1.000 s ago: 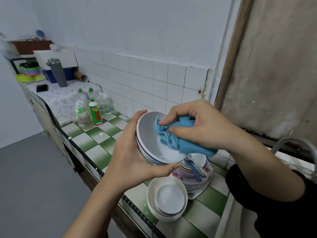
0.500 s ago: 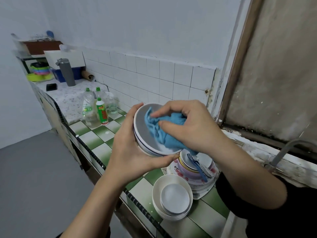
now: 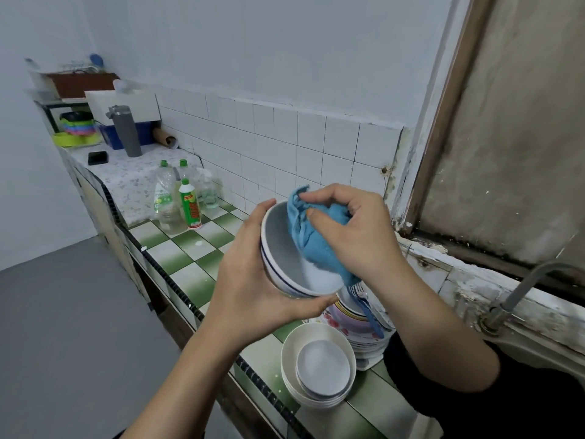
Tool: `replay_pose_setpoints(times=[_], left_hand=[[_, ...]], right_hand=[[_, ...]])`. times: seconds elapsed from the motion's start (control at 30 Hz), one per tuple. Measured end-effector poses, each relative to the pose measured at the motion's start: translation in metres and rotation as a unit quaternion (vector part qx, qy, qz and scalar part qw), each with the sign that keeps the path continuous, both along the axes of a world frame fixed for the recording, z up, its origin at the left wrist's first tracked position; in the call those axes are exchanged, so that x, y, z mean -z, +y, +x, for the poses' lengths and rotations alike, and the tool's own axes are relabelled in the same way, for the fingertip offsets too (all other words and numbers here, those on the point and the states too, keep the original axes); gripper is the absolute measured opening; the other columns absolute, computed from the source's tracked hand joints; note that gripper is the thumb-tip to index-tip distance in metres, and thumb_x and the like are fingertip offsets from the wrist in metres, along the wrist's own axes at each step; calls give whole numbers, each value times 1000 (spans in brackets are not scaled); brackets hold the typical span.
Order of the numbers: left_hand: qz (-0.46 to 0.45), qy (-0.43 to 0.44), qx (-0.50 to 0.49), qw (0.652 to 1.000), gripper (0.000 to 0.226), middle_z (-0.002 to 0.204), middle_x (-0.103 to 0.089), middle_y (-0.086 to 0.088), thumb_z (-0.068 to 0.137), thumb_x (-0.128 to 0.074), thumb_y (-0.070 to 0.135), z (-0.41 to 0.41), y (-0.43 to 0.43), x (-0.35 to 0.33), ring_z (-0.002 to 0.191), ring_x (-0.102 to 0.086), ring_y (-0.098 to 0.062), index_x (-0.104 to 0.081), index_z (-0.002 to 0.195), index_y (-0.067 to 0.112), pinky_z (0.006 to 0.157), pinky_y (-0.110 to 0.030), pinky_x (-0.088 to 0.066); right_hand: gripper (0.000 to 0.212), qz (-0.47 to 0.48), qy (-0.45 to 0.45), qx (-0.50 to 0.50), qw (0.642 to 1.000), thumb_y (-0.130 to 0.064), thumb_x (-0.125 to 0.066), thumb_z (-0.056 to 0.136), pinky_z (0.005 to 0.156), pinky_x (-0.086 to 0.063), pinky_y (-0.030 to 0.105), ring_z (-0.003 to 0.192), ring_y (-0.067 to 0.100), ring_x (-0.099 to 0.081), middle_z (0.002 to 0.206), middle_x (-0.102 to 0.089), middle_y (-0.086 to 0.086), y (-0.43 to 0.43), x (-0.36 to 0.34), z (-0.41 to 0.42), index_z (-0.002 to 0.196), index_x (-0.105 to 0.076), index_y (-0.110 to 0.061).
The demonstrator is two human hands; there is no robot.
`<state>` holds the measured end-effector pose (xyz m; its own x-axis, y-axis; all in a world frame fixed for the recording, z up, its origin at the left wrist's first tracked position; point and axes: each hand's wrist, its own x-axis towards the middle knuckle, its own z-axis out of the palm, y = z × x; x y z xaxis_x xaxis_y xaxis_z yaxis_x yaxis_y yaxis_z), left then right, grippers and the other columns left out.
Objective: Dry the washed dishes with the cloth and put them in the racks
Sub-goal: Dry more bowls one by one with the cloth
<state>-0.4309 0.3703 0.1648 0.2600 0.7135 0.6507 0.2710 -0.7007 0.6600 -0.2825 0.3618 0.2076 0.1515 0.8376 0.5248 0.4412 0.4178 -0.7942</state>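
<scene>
Head view: our left fingers (image 3: pixel 254 218) cup the bowl (image 3: pixel 278 245), right fingers (image 3: pixel 318 214) pinch the cloth (image 3: pixel 316 248) inside it; stacked bowls (image 3: pixel 287 359) sit below on the bench (image 3: pixel 183 255).

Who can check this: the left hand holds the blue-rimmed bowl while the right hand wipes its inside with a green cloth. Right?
The cloth is blue, not green, as the head view shows. The left hand holds the blue-rimmed bowl while the right hand wipes its inside.

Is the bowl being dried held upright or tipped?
Tipped. The left hand holds the bowl steeply tilted, its opening facing the right hand, which presses the bunched blue cloth inside.
</scene>
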Motion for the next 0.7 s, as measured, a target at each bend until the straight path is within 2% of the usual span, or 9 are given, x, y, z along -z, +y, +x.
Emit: replay_pose_setpoints(times=[0.07, 0.17, 0.2, 0.23, 0.3, 0.37, 0.5, 0.63, 0.7], left_hand=[[-14, -1, 14, 1000, 107, 128, -58, -1, 48, -89, 45, 4, 1, 6, 116, -59, -18, -42, 138, 13, 96, -40, -50], [-40, -1, 10, 999, 117, 130, -57, -1, 43, -88, 46, 3, 4, 9, 119, -59, -21, -35, 143, 15, 97, -45, -49], [-34, 8, 6, 999, 118, 131, -57, -1, 43, -88, 46, 2, 5, 9, 120, -58, -20, -34, 143, 16, 98, -45, -49], [-23, 15, 4, 1000, 118, 131, -57, 0, 43, -89, 46, 2, 5, 8, 121, -58, -20, -35, 143, 14, 98, -44, -49], [-8, 23, 4, 1000, 113, 130, -57, -1, 45, -90, 43, 5, 3, 5, 121, -57, -21, -39, 141, 10, 97, -43, -49], [-7, 30, -1, 1000, 111, 130, -57, 2, 47, -90, 42, 11, 2, 5, 120, -57, -18, -39, 140, 11, 95, -41, -50], [-28, 24, -1, 999, 114, 127, -58, 9, 45, -84, 50, 10, 1, 6, 117, -58, -10, -35, 142, 16, 95, -34, -50], [-13, 19, 14, 1000, 111, 129, -58, 5, 46, -90, 40, 11, -1, 7, 120, -57, -16, -39, 140, 13, 97, -38, -49], [-27, 25, 9, 999, 113, 127, -58, 7, 45, -87, 47, 10, -2, 6, 118, -58, -13, -37, 141, 15, 96, -34, -50]], right_hand=[[39, -3, -8, -13, 1000, 1, -68, 82, 74, -49, 13, 74, -3, -64, 77, -69, -20, 0, 3, -3, 75, -67, -38], [38, -78, -37, -147, 985, 4, -70, 81, 75, -48, 16, 73, 1, -63, 74, -69, -15, -6, 6, -6, 73, -68, -33], [38, -91, -29, -161, 982, 4, -70, 82, 75, -49, 17, 73, 2, -63, 73, -69, -15, -6, 6, -5, 73, -69, -33], [37, -89, -1, -149, 985, 4, -70, 82, 75, -49, 18, 73, 2, -64, 73, -70, -15, -4, 6, -3, 73, -70, -32], [36, -38, 28, -51, 998, 1, -71, 81, 76, -49, 18, 74, 0, -65, 74, -70, -18, 1, 9, -1, 72, -70, -34], [33, 7, 1, 24, 1000, -6, -72, 79, 74, -47, 12, 75, -2, -64, 73, -69, -22, 2, 12, -3, 70, -67, -38], [23, -25, -30, -89, 995, -19, -67, 71, 75, -49, 15, 77, 1, -67, 78, -71, -19, -3, 17, -8, 69, -68, -41], [34, 18, 32, -13, 999, -4, -72, 80, 76, -49, 16, 77, -1, -67, 76, -70, -22, 5, 21, -1, 71, -70, -37], [36, 20, 11, -54, 998, -2, -71, 79, 75, -49, 13, 77, -3, -67, 75, -70, -23, 3, 20, -2, 73, -70, -37]])
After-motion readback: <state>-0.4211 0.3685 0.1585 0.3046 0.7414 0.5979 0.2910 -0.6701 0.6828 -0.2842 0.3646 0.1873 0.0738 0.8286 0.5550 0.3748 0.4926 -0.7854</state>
